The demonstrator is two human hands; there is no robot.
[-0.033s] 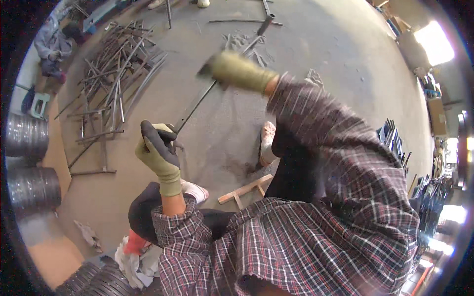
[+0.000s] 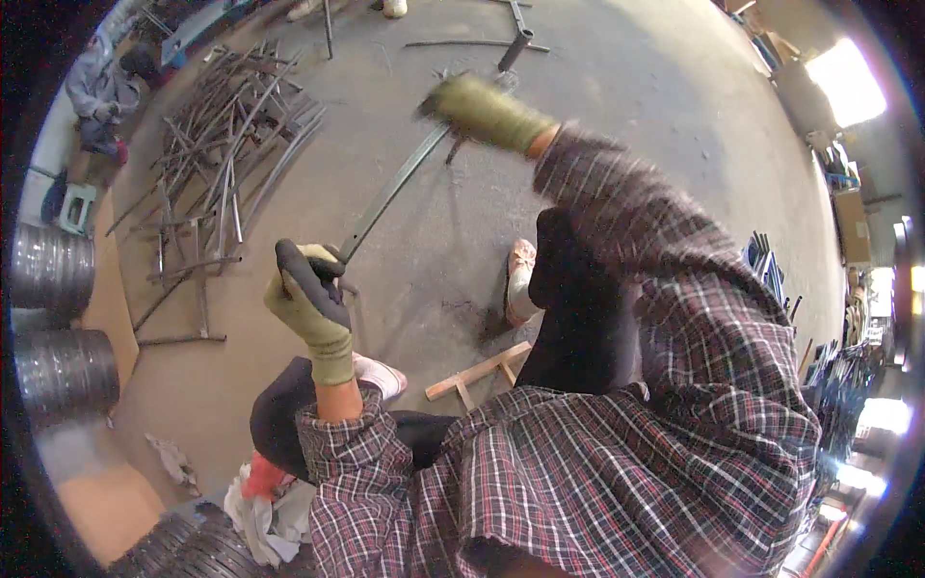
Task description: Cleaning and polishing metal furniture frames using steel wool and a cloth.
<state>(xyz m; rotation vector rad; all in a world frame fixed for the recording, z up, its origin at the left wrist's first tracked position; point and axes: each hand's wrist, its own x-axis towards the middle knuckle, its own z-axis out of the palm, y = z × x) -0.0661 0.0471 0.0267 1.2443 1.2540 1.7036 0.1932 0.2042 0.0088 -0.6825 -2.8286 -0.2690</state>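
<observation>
My left hand [image 2: 313, 299], in a green glove with a dark palm, is closed around the near end of a grey metal bar [image 2: 397, 191]. The bar slants away from it to the far right, and a small hole shows near the gripped end. Short stubs stick out from the bar near both hands. My right hand [image 2: 487, 114], gloved alike, is over the bar's far end. Motion blurs its fingers, so I cannot tell whether they grip anything.
A heap of metal frames [image 2: 231, 144] lies at the left. Beyond my right hand stands an upright tube [image 2: 515, 50]. A wooden T-shaped piece [image 2: 472, 374] is between my feet. Black coils [image 2: 63, 371] are stacked at the left edge; a person [image 2: 101, 91] sits at the far left.
My right hand has shifted a little to the right and away, uncovering more of the bar. My left hand stays in place on the bar.
</observation>
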